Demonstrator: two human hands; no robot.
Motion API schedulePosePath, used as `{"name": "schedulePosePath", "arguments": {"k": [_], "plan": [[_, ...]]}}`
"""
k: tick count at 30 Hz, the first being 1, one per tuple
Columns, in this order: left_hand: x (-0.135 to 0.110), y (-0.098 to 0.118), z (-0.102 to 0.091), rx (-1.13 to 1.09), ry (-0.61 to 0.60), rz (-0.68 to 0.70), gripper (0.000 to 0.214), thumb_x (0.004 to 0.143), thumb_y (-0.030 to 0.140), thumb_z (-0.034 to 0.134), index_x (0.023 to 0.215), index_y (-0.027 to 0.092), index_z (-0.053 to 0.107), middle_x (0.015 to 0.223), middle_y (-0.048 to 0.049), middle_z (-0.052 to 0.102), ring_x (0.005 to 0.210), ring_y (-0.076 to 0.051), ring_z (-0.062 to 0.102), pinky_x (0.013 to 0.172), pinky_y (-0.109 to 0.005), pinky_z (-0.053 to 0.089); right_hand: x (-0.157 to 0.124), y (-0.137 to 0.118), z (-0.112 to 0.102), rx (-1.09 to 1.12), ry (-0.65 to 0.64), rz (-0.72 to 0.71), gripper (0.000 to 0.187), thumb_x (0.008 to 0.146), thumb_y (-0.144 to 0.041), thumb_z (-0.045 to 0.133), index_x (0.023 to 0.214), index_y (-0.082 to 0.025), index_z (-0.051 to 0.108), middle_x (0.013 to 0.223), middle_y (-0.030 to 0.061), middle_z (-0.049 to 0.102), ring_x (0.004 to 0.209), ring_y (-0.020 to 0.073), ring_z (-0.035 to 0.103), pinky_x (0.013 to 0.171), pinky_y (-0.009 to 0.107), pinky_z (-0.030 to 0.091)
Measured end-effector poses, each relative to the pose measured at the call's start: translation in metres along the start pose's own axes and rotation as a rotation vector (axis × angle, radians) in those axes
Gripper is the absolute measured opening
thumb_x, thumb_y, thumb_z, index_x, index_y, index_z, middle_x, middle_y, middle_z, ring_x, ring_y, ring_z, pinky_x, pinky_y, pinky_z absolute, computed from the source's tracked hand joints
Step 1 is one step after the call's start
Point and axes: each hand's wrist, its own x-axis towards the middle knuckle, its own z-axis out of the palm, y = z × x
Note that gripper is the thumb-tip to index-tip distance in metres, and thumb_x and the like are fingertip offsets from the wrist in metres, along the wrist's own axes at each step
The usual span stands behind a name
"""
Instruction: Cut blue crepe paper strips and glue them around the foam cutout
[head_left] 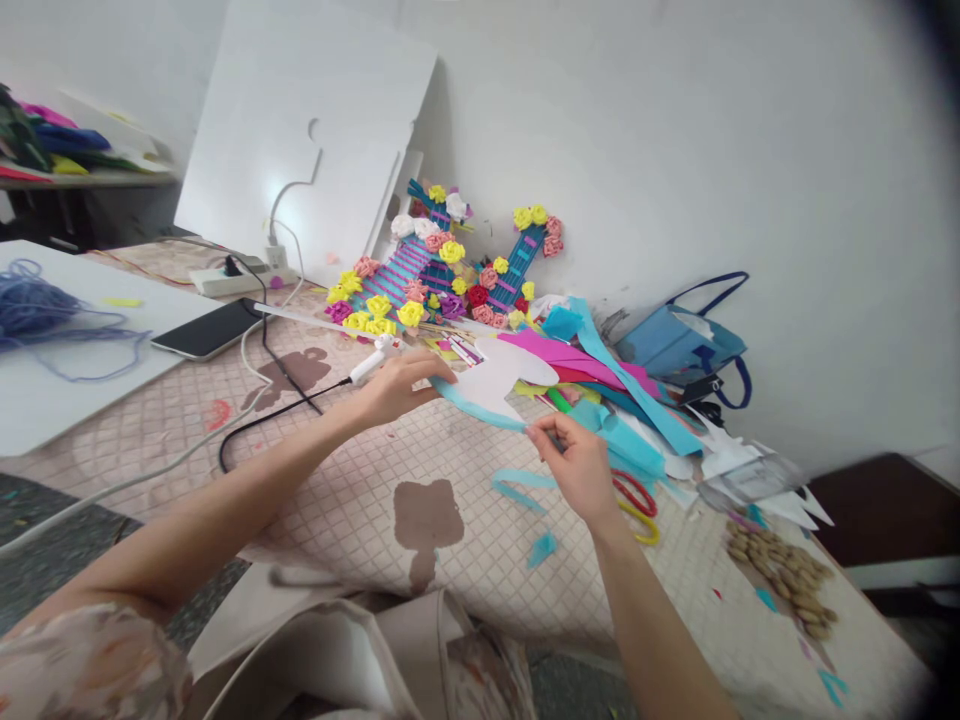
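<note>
A white cutout (487, 375) with curved lobes is held over the table, a light-blue paper strip (480, 408) lying along its near edge. My left hand (401, 385) is closed on the cutout's left end, thumb and fingers on the blue strip there. At the other end my right hand (574, 455) pinches the blue strip near the cutout's lower tip. A white glue gun (373, 362) lies just behind my left hand. Under my right wrist are scissors with red and yellow handles (636, 505). A loose blue strip (521, 485) rests on the tablecloth.
Flower-covered decorated pieces (409, 270) lean at the wall. Coloured paper (615, 380) is heaped to the right, near a blue bag (682, 340). Peanuts (784, 575) lie at the right edge. A phone (206, 330), cables (259, 425) and blue yarn (37, 305) occupy the left.
</note>
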Motion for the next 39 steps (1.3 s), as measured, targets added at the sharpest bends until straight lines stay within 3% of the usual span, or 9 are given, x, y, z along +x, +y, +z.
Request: {"name": "schedulePosePath", "arguments": {"k": [11,23,31,34,37,39], "plan": [[-0.002,0.000,0.000,-0.017,0.000,-0.013,0.013,0.088,0.022,0.058,0.099,0.016,0.063,0.094,-0.0090,0.066,0.089,-0.018,0.062,0.080,-0.033,0.051,0.006,0.016,0.004,0.054,-0.037,-0.022,0.022,0.086,-0.039,0.057,0.075,-0.021,0.058,0.058,-0.0035,0.051,0.056,0.0128,0.047,0.056,0.027,0.037],[-0.003,-0.002,0.000,0.007,0.008,-0.017,0.013,0.089,0.023,0.058,0.099,0.017,0.063,0.093,-0.0091,0.067,0.088,-0.018,0.063,0.079,-0.032,0.051,0.017,0.039,0.012,0.300,-0.138,0.022,0.023,0.084,-0.040,0.060,0.072,-0.021,0.056,0.056,-0.0042,0.051,0.047,0.0097,0.041,0.047,0.025,0.032],[-0.004,-0.001,0.000,0.028,0.020,-0.019,0.012,0.088,0.020,0.059,0.097,0.016,0.064,0.092,-0.0084,0.067,0.087,-0.017,0.063,0.079,-0.031,0.050,0.025,0.057,0.025,0.460,-0.148,-0.015,0.027,0.079,-0.046,0.064,0.070,-0.022,0.057,0.053,-0.0040,0.052,0.048,0.0116,0.046,0.047,0.026,0.038],[-0.003,-0.001,-0.001,0.043,0.030,-0.013,0.011,0.088,0.021,0.058,0.096,0.016,0.064,0.091,-0.0081,0.068,0.086,-0.017,0.063,0.079,-0.031,0.051,0.026,0.063,0.027,0.458,-0.131,-0.024,0.027,0.081,-0.049,0.061,0.078,-0.022,0.060,0.062,-0.0016,0.059,0.057,0.0141,0.054,0.057,0.029,0.045],[-0.003,0.000,-0.002,0.052,0.041,-0.019,0.011,0.088,0.023,0.058,0.095,0.016,0.064,0.090,-0.0077,0.068,0.085,-0.017,0.063,0.078,-0.030,0.051,0.026,0.066,0.026,0.460,-0.060,-0.033,0.033,0.086,-0.054,0.052,0.093,-0.023,0.061,0.089,0.0049,0.066,0.082,0.0189,0.061,0.074,0.034,0.050],[-0.003,0.001,-0.002,0.054,0.047,-0.022,0.011,0.089,0.023,0.058,0.095,0.016,0.064,0.090,-0.0076,0.068,0.085,-0.017,0.063,0.078,-0.030,0.051,0.024,0.063,0.025,0.451,0.021,-0.037,0.036,0.089,-0.054,0.047,0.101,-0.022,0.059,0.105,0.0081,0.064,0.100,0.0215,0.059,0.084,0.037,0.049]]}}
